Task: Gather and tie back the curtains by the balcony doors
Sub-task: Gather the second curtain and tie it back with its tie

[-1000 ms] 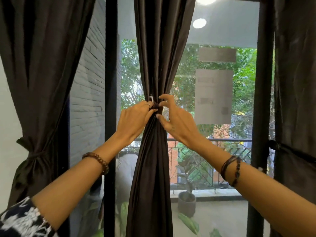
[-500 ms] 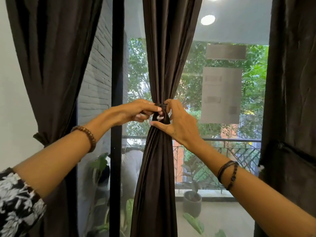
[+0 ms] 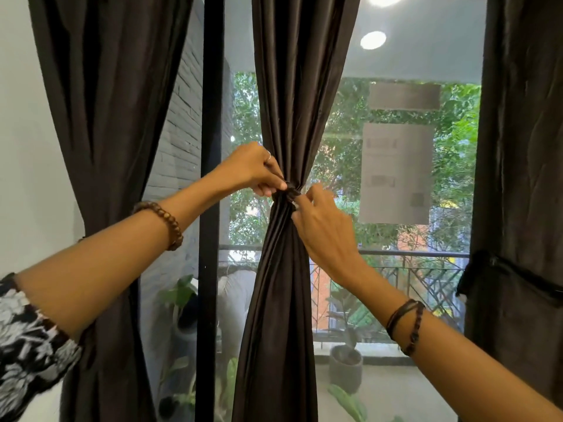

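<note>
A dark brown middle curtain point(image 3: 283, 300) hangs in front of the glass balcony door, bunched at its waist by a dark tie-back band point(image 3: 288, 194). My left hand point(image 3: 253, 170) pinches the band from the upper left. My right hand point(image 3: 324, 229) holds the band from the right, fingers curled at the knot. The left curtain point(image 3: 103, 117) is gathered low at the wall. The right curtain point(image 3: 524, 147) has a dark band point(image 3: 505, 269) around it.
A black door frame post point(image 3: 210, 208) stands just left of the middle curtain. Through the glass are a balcony railing point(image 3: 411, 254), a potted plant point(image 3: 345, 365), trees and a brick wall point(image 3: 179, 147). Paper sheets point(image 3: 396, 173) are stuck on the pane.
My left hand has risen above the band and now pinches it from the top. My right hand has dropped slightly below and to the right. The view shifted a little left.
</note>
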